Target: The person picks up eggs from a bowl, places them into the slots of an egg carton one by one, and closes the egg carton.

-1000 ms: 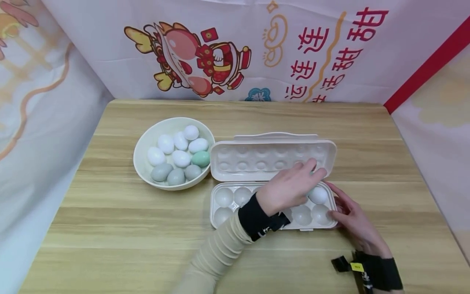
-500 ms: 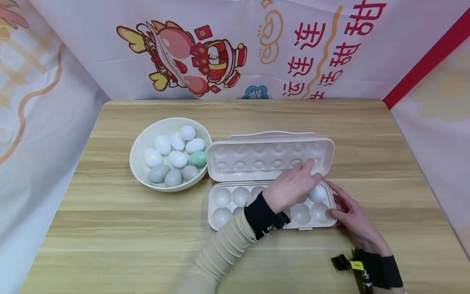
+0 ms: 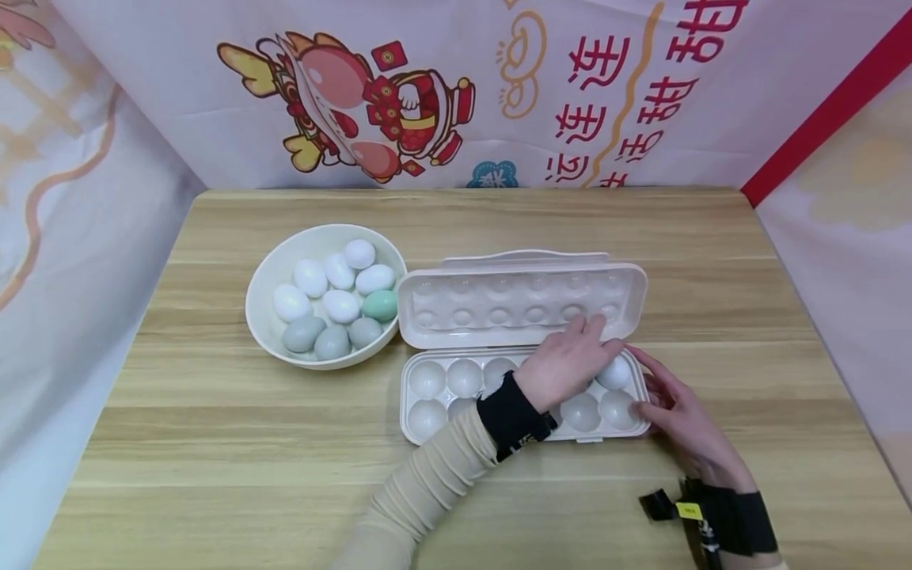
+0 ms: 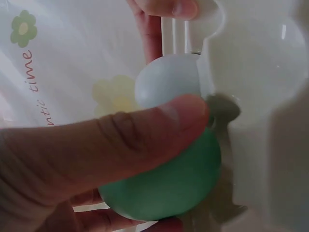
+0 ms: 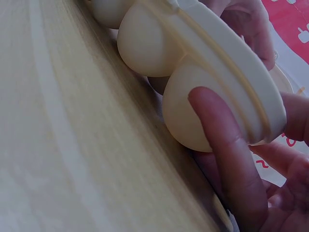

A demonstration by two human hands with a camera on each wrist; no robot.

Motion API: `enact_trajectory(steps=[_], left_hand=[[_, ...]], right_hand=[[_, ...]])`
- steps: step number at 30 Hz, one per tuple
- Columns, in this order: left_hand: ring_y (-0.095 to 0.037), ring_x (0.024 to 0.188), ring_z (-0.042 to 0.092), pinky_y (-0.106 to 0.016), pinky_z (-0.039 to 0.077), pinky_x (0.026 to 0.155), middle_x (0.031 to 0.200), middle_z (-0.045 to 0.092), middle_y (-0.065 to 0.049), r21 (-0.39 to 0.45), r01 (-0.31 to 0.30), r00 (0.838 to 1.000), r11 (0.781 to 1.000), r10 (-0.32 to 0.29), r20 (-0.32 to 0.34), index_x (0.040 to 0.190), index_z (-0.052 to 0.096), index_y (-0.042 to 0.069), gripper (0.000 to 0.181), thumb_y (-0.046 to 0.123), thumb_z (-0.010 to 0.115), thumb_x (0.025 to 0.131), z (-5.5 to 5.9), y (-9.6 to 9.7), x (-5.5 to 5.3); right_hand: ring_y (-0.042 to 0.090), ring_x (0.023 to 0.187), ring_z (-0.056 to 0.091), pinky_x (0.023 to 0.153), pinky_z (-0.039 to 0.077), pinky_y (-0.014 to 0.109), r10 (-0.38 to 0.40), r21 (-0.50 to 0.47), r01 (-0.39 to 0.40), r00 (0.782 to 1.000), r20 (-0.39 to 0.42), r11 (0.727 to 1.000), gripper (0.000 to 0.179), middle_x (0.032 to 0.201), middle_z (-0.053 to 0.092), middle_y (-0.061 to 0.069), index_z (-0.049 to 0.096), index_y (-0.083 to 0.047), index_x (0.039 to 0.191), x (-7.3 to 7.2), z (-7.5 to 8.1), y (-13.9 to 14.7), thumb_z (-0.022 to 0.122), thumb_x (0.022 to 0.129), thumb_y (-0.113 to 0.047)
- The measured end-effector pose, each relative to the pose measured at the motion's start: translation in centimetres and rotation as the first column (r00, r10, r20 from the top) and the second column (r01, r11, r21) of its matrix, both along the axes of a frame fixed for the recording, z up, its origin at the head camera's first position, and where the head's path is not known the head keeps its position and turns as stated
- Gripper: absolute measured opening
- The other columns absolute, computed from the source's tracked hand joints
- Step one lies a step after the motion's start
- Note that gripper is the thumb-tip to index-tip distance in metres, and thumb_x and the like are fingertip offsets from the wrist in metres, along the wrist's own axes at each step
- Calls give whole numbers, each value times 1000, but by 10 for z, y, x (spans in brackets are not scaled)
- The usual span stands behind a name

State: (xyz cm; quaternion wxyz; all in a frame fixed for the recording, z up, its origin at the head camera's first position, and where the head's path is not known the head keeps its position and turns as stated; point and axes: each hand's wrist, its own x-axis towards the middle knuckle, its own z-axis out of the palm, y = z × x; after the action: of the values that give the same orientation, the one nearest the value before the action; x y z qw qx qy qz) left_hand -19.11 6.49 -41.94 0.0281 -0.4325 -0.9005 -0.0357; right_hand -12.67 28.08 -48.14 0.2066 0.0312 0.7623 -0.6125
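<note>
In the head view my left hand (image 3: pixel 564 366) is over the back row of an egg box (image 3: pixel 429 381), near its right end. The left wrist view shows a green egg (image 4: pixel 164 186) held between the thumb and fingers, at the edge of the box's cups. A white egg (image 3: pixel 614 373) sits in the back right cup, beside that hand. My right hand (image 3: pixel 687 427) grips the right end of the box. In the right wrist view its thumb (image 5: pixel 224 145) presses on the outside of a cup. The lid (image 3: pixel 466 294) stands open behind the box.
A white bowl (image 3: pixel 265 273) with several white, grey and green eggs stands left of the box, close to the lid. The wooden table (image 3: pixel 214 475) is bordered by printed cloth (image 3: pixel 427 32) at the back and sides.
My left hand moves slightly down toward the back row of cups with the green egg, which drops out of sight in the head view. My right hand stays on the box end.
</note>
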Motion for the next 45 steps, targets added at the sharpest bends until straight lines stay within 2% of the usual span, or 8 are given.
enact_trajectory(steps=[3,8,14,25,34,40,45], left_hand=[[-18,99,48,-22,49,58,115,50,-7,-20,-12,1000,1000,12,23,123,59,21,38,10,66,87,-1,0,0],[-20,103,46,-22,50,60,117,49,-8,-61,-20,997,998,24,69,126,57,22,60,20,83,72,-1,1,-1],[-19,103,46,-22,50,60,116,50,-7,-73,-19,998,997,23,50,126,57,21,65,25,86,68,-1,1,-1],[-19,102,47,-21,51,61,114,51,-7,-67,-11,1000,998,12,21,121,58,18,58,24,85,70,-1,-2,1],[-18,97,48,-19,49,60,110,55,-6,-65,1,1000,998,-3,-31,117,64,16,32,13,70,85,-1,-3,-1],[-18,97,48,-19,50,62,110,56,-6,-55,-2,1000,998,0,-25,115,65,16,28,12,68,87,0,-4,-1],[-18,99,50,-21,50,65,110,57,-6,-57,2,1000,998,-2,7,117,64,15,29,12,65,89,1,-4,-2]], right_hand=[[22,95,54,65,52,33,4,-14,-4,1000,6,1000,78,131,40,21,25,-31,153,-1,0,0,57,90,2],[21,94,54,65,52,32,-2,-35,3,1000,19,999,78,130,43,16,25,-32,153,-2,0,0,56,90,3],[20,98,53,68,51,31,-10,-22,10,999,34,1000,77,134,40,19,25,-32,153,-1,-2,1,56,91,1],[21,98,53,66,52,32,-9,0,9,1000,29,1000,78,137,37,22,25,-33,153,-1,-2,0,56,91,2],[21,98,54,67,52,33,-4,-5,5,1000,24,1000,78,138,37,21,24,-33,153,-2,-1,0,55,91,2],[22,95,55,65,53,34,2,-6,-2,1000,13,1000,79,135,38,24,23,-31,154,-1,3,-2,56,91,3],[20,98,54,66,52,33,5,-15,-5,1000,4,1000,79,137,37,23,23,-30,154,-1,2,-2,56,91,3]])
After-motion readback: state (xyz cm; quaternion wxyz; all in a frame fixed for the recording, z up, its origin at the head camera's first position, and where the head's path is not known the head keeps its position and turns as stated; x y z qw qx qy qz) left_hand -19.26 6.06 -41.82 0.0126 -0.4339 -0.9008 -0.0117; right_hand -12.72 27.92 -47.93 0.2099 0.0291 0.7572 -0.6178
